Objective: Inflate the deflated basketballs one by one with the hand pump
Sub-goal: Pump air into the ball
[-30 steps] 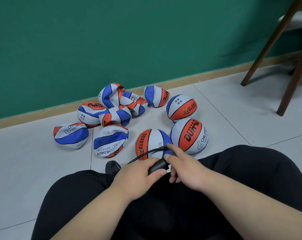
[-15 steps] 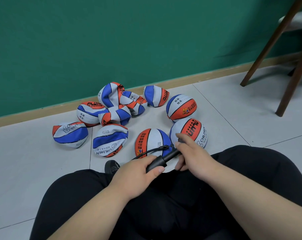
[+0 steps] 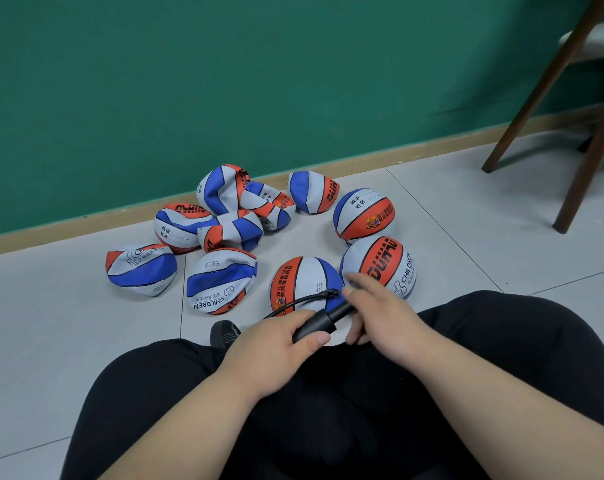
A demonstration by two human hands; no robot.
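Note:
My left hand (image 3: 276, 344) grips the barrel of a black hand pump (image 3: 316, 323) over my lap. My right hand (image 3: 383, 313) holds the pump's handle end, with the shaft pulled partly out of the barrel. A thin black hose (image 3: 304, 299) arcs from the pump across a round red, white and blue basketball (image 3: 304, 282) just in front of my knees. Two more round balls (image 3: 380, 265) (image 3: 364, 214) lie to its right. Several crumpled, flat balls lie to the left and behind, among them one marked CHILDREN (image 3: 221, 280) and one at far left (image 3: 141, 270).
The balls sit on pale floor tiles (image 3: 51, 341) against a green wall with a wooden skirting board (image 3: 86, 223). Dark wooden chair legs (image 3: 584, 168) stand at the right. A black shoe tip (image 3: 224, 334) shows by my left knee. My black-trousered legs fill the foreground.
My right hand has drawn the pump handle outward and to the right, exposing the shaft. The left hand has kept its grip on the barrel. The balls have not moved.

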